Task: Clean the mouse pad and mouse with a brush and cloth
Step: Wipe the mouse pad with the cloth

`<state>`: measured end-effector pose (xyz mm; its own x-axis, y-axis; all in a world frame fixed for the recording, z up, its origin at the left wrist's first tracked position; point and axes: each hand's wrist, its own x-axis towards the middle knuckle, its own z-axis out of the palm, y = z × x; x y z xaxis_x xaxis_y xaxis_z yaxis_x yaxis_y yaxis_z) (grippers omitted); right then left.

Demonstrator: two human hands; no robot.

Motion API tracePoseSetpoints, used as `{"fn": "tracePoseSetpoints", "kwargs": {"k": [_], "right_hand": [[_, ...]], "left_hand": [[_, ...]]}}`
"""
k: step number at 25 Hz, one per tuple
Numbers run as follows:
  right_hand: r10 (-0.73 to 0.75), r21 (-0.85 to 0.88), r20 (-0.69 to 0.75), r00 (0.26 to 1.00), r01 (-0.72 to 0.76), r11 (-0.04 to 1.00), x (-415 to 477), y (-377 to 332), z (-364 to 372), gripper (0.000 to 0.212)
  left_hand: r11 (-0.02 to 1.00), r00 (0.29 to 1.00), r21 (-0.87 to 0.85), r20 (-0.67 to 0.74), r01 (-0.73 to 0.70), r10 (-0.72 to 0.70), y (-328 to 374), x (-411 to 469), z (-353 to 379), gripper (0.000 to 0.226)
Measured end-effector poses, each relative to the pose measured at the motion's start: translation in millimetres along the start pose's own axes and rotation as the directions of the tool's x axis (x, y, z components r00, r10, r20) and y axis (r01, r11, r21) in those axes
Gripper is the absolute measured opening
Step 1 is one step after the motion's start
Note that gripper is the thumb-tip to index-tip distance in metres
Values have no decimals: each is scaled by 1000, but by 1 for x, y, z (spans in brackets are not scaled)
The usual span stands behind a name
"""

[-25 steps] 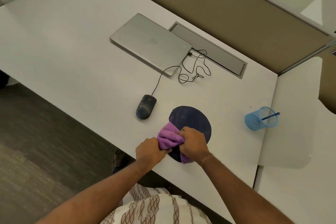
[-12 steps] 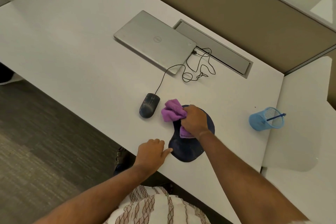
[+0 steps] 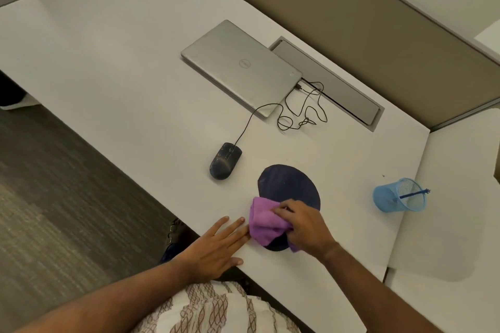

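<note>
Worktop (image 3: 108,62): laptop (image 3: 240,67) at back, closed, lying flat. Hatch (image 3: 327,84) just behind laptop, partition (image 3: 351,21) behind that. Cable (image 3: 303,113) runs from laptop's right end, loops on worktop, leads to mouse (image 3: 225,161). Mouse in front of laptop, left of pad (image 3: 288,184), apart from it. Cloth (image 3: 263,226) on pad's near-left part, under right hand (image 3: 305,227). Left hand (image 3: 216,246) flat on worktop, just left of cloth, at front edge. Cup (image 3: 397,196) well right of pad; stick (image 3: 414,193) in it, poking over rim.
</note>
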<state>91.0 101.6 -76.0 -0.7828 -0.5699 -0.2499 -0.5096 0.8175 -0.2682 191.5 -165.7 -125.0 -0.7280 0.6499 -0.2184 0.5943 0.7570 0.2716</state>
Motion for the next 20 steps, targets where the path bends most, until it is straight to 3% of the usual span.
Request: {"fn": "tracePoseSetpoints", "kwargs": {"k": [3, 8, 15, 20], "right_hand": [[-38, -9, 32, 999, 39, 999, 13, -4, 2, 37], [-73, -130, 79, 994, 83, 988, 47, -11, -3, 42], [96, -137, 56, 994, -88, 987, 101, -15, -19, 54], [214, 12, -94, 972, -214, 977, 124, -5, -26, 27]], "left_hand": [[1000, 1000, -14, 0, 9, -9, 2, 2, -1, 66], [996, 999, -77, 14, 33, -32, 1, 1, -5, 66], [988, 1000, -151, -16, 14, -17, 2, 1, -13, 66], [992, 1000, -129, -14, 10, -12, 2, 0, -12, 65]]}}
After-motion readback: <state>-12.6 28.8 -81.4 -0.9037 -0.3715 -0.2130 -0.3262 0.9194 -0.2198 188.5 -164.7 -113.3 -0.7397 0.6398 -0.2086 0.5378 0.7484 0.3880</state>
